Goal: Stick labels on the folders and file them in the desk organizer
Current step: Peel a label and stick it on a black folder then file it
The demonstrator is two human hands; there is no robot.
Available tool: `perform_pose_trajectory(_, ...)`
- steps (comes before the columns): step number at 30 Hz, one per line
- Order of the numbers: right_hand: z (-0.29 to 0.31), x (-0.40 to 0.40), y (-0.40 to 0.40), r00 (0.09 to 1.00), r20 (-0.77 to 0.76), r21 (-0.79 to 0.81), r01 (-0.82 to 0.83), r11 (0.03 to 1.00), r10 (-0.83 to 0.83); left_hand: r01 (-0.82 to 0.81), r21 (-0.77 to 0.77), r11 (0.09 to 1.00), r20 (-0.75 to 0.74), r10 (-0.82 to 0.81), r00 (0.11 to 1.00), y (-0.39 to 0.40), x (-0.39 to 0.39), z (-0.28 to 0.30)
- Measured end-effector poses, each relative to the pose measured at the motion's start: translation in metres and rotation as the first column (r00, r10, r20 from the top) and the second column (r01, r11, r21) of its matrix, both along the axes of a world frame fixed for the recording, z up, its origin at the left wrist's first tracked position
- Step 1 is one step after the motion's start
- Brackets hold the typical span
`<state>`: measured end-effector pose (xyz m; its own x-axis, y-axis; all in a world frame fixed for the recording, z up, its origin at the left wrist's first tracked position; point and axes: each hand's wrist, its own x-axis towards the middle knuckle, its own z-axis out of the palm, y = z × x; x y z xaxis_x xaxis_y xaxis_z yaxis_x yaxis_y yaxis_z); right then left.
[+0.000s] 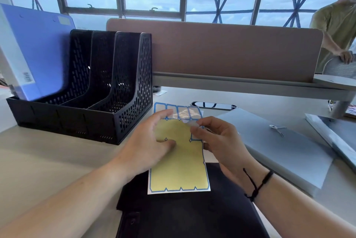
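Observation:
A yellow label sheet (179, 170) with blue-edged labels along its top lies on the desk, its lower end over a black folder (192, 216). My left hand (152, 141) presses the sheet flat with spread fingers. Just right of it, my right hand (217, 139) pinches a small label (189, 123), partly lifted off the sheet. A blue folder (36, 51) stands in the leftmost slot of the black mesh desk organizer (123, 91). A grey folder (285, 149) lies flat to the right.
A brown partition (221, 51) runs behind the desk, with a cable opening (213, 105) in the desktop below it. More flat folders (335, 135) lie at the far right. A person (335, 31) stands beyond the partition at the right.

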<state>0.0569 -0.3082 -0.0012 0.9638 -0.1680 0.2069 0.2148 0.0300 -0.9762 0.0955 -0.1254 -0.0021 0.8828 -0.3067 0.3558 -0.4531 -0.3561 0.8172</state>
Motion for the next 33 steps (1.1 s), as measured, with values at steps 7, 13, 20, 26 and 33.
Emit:
perform_pose_trajectory(7, -0.003, -0.001, 0.0, 1.0, -0.003, -0.131, -0.006, 0.991, 0.005, -0.012, -0.009, 1.0, -0.016, 0.012, 1.0, -0.001, 0.0, -0.002)
perform_pose_trajectory(13, 0.0, 0.003, -0.003, 1.0, 0.022, -0.013, 0.013, 1.0, -0.013, 0.007, 0.017, 1.0, -0.023, -0.007, 1.0, 0.001, 0.005, -0.008)
perform_pose_trajectory(20, -0.001, 0.008, -0.005, 0.985, 0.077, -0.1, 0.165, 0.981, -0.158, -0.035, 0.043, 0.998, -0.054, 0.037, 0.998, 0.003, 0.011, -0.014)
perform_pose_trajectory(26, 0.002, 0.003, -0.005, 0.995, 0.031, 0.004, 0.097, 0.995, -0.097, -0.135, -0.02, 0.991, -0.087, 0.133, 0.987, 0.002, 0.033, -0.01)
perform_pose_trajectory(33, -0.002, 0.004, -0.008, 0.997, -0.056, -0.05, 0.057, 0.997, -0.06, -0.046, 0.275, 0.96, -0.171, 0.096, 0.981, 0.002, 0.041, -0.011)
